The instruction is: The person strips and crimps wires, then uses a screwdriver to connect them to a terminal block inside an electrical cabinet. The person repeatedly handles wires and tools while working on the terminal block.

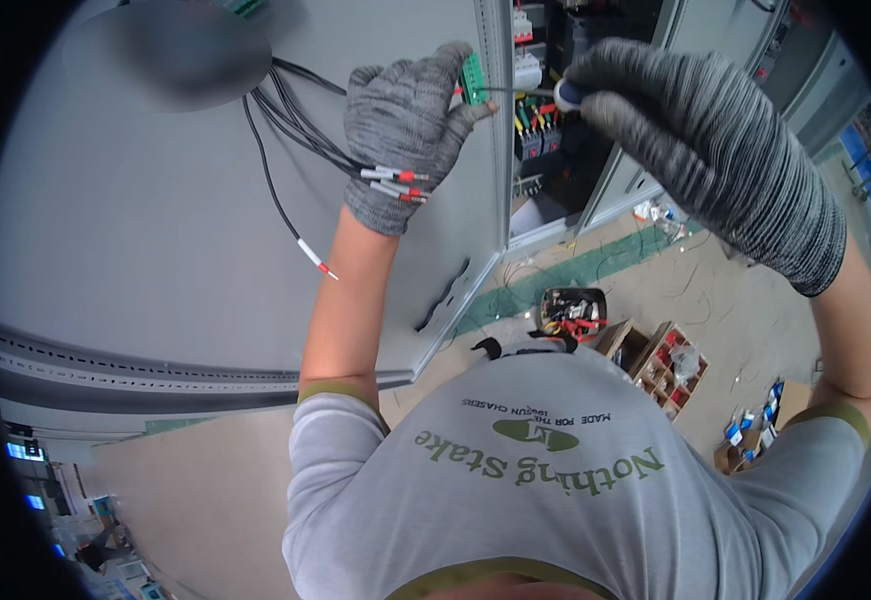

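My left hand (404,125), in a grey knitted glove, grips a green terminal block (473,80) between thumb and fingers. A screwdriver (563,95) with a white and dark blue handle is in my gloved right hand (696,130), which is slightly blurred. Its thin shaft points left, and the tip meets or nearly meets the terminal block's side. Several black wires (296,125) run behind my left hand. Their ends, with white sleeves and red ferrules (401,185), lie across the glove's wrist. One single wire (274,205) hangs lower, beside my forearm.
A large grey cabinet panel (156,220) fills the left side. Past its edge, an open cabinet (541,130) shows breakers and coloured wiring. On the floor stand a tool container (573,308), a divided wooden box (671,370) with red parts and a cardboard box (791,403). Wire scraps lie around.
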Demonstrator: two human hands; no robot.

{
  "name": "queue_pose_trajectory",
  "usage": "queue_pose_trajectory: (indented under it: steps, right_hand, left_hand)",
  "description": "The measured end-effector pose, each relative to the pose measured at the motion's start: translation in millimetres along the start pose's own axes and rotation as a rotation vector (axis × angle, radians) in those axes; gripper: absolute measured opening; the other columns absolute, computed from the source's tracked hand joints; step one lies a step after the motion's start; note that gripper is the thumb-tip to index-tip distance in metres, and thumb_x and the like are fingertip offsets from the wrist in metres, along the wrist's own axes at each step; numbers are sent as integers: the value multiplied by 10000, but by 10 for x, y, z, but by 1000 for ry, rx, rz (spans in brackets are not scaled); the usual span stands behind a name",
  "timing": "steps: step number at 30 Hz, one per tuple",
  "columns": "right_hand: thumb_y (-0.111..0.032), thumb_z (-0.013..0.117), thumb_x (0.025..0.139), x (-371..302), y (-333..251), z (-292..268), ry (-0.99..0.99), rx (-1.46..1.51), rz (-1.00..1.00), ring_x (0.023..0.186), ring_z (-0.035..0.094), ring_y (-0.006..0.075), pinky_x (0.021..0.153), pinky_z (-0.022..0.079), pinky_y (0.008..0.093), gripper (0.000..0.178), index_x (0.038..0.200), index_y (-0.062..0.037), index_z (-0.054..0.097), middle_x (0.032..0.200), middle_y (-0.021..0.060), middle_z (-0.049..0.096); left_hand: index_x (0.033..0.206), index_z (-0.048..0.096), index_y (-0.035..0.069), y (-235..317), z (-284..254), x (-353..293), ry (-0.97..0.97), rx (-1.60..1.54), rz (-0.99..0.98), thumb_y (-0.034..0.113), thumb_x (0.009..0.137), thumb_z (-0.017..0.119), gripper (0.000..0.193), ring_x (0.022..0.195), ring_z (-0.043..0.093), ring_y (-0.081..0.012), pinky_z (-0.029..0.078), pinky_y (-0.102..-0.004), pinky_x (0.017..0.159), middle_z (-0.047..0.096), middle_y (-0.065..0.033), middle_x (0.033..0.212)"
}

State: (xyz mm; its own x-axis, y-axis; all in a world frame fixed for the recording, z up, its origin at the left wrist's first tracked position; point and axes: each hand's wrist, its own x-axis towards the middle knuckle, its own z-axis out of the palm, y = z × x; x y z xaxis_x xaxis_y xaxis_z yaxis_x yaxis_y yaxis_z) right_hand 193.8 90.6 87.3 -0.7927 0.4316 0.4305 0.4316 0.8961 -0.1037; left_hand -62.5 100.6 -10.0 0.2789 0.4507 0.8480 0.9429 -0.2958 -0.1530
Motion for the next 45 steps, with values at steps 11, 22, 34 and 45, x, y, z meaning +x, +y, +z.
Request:
queue_pose_trajectory:
  steps: [11,22,34,45]
  right_hand:
    - [-266,771,806,404,378,1178,520,1026,255,923,593,132,811,506,286,368,1065,-47,628,1015,40,622]
    - [-214,710,862,639,360,1326,375,1395,415,566,585,76,487,420,191,271,1034,-23,623,749,25,621]
    - [-133,640,911,550,300,1336,464,1480,323,650,661,169,578,547,261,247,1077,33,567,811,94,639]
    - [-156,648,908,518,375,1330,459,1575,270,669,676,183,577,555,264,244,1062,19,578,823,108,653]
  left_hand:
    - [1277,574,123,-24,-83,30,-50,-263,-148,336,672,831,691,769,638,-163,427,-328,870,652,-34,824]
    - [918,656,94,-215,-235,-122,159,-141,-44,104,716,761,228,830,613,-239,463,-355,759,660,-55,904]
    - [940,617,110,136,-179,-212,343,-47,11,73,751,707,214,792,583,-221,428,-365,728,626,-36,901]
    - [1025,634,63,274,-54,-661,245,-109,-223,-96,762,644,307,947,574,-262,491,-351,771,617,-110,1017]
